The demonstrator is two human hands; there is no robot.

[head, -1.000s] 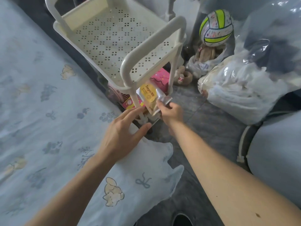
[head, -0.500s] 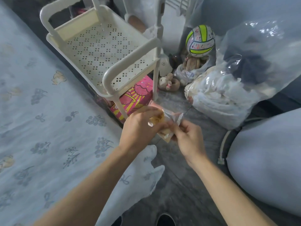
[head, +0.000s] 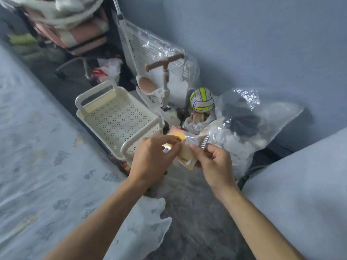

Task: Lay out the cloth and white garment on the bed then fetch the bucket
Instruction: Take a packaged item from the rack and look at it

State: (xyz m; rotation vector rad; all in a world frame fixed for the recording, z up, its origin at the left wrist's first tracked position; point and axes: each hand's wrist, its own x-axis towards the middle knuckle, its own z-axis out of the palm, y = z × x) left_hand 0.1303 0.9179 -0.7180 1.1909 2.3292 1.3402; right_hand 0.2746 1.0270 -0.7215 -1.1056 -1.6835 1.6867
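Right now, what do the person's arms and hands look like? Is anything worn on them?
Both are bare. The left hand and the right hand have no glove, and no ring shows on the fingers in view. No watch or band is at either wrist, and no sleeve reaches into the picture on either forearm.

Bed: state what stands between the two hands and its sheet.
Nothing visible does; the left hand hovers near the edge of the bed. Both it and the right hand grip a small packet, though, and the perforated white trolley stands beside the bed, beyond the hands.
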